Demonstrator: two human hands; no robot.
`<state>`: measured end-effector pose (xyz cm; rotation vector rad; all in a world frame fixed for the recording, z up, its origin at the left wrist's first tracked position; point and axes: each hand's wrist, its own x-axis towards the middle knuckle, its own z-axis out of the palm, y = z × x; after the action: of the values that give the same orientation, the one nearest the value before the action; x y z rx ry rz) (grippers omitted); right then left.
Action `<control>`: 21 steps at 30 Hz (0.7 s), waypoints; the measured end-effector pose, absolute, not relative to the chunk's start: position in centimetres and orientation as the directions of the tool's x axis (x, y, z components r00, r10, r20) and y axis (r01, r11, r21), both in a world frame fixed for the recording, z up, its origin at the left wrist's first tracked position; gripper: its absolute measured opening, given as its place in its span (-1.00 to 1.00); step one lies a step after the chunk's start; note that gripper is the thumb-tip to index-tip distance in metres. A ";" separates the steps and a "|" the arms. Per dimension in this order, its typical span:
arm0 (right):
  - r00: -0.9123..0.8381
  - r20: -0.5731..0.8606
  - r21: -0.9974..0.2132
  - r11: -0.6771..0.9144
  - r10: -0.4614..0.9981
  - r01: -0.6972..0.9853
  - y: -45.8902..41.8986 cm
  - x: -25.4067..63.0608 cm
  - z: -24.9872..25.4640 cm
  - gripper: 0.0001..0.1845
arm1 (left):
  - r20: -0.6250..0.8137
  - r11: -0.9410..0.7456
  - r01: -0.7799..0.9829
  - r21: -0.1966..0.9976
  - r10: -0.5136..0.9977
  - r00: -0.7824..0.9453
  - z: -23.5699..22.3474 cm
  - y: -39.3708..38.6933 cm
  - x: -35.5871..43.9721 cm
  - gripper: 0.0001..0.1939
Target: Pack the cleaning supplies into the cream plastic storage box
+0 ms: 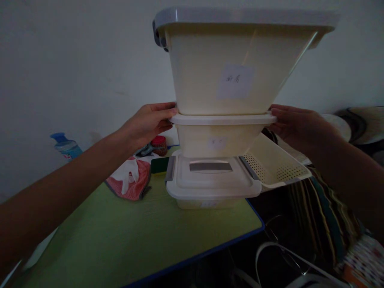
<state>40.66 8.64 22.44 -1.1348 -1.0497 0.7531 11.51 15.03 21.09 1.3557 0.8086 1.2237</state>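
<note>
A medium white storage box [204, 138] is gripped at the two ends of its lid rim, my left hand [154, 120] on the left and my right hand [295, 124] on the right. Fingers of both hands are closed around the rim, partly hidden behind it. On its lid stands a larger white storage box [198, 68] with a handwritten paper label [235, 82]. Below is a smaller lidded box [207, 186] with grey latches and a grey handle, on the green table [126, 236]. Whether the medium box touches the smaller one, I cannot tell.
Left of the boxes lie a pink cloth [132, 190] with a white glove [127, 172], a green sponge [159, 165], a red-lidded jar [159, 146] and a blue-capped bottle [67, 147]. At right is a perforated white basket [274, 164], near striped fabric [321, 208].
</note>
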 end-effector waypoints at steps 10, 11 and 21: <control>0.435 0.247 -0.966 0.256 0.866 0.040 4.6 39.5 21.1 -0.86 | 0.174 -0.150 -0.119 0.982 0.958 0.229 19.8 10.9 9.7 -0.77; 0.425 0.252 -0.964 0.262 0.869 0.036 4.4 39.4 21.0 -0.86 | 0.172 -0.147 -0.120 0.982 0.958 0.230 19.7 10.6 9.7 -0.77; 0.383 0.254 -0.963 0.268 0.888 0.016 2.0 39.2 20.0 -0.91 | 0.169 -0.144 -0.114 0.983 0.954 0.246 18.9 8.5 9.3 -0.69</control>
<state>39.17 2.02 20.03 -1.1462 -1.0100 0.7484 9.32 8.45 18.89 1.3627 0.8693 1.1705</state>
